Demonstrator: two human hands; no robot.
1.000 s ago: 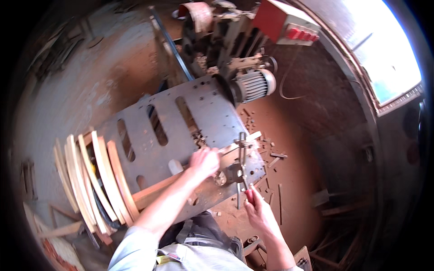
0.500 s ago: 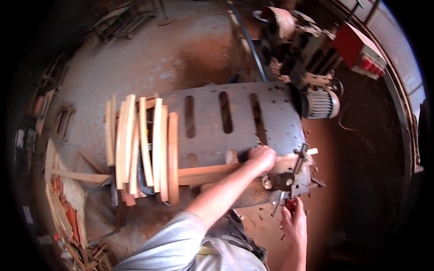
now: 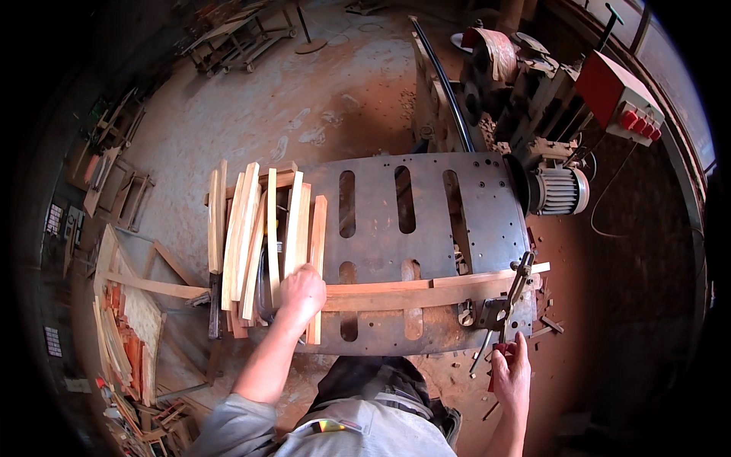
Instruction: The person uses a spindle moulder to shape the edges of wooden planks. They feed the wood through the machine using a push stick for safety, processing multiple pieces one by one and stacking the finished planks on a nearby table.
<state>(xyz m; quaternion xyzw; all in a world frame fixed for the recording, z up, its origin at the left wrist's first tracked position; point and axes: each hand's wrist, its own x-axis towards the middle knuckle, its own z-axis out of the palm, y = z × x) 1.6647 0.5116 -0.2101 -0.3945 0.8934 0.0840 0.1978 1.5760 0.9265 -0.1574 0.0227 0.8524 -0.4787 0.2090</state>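
My left hand [image 3: 302, 294] is closed at the near ends of a pile of pale wooden strips [image 3: 242, 228], its fingers curled over one light strip [image 3: 294, 232]; the fingertips are hidden. On the right, my right hand [image 3: 510, 375] grips the red handle [image 3: 499, 358] of a metal clamp [image 3: 519, 286], its upper fingers extended. The clamp crosses a long curved wooden piece [image 3: 373, 300] lying along the near side of the slotted metal table [image 3: 434, 247]. A thinner strip [image 3: 487, 277] lies along that piece's far edge and sticks out past the table's right end.
An electric motor [image 3: 562, 190] adjoins the table's far right corner, below a red switch box [image 3: 620, 95]. A dark bar [image 3: 443, 87] runs away from the far edge. Wood offcuts [image 3: 126, 335] are heaped at the left, and scraps litter the floor.
My left hand has swung left from the wooden piece near the clamp to the pile of strips. My right hand stays at the red handle. The view has shifted slightly.
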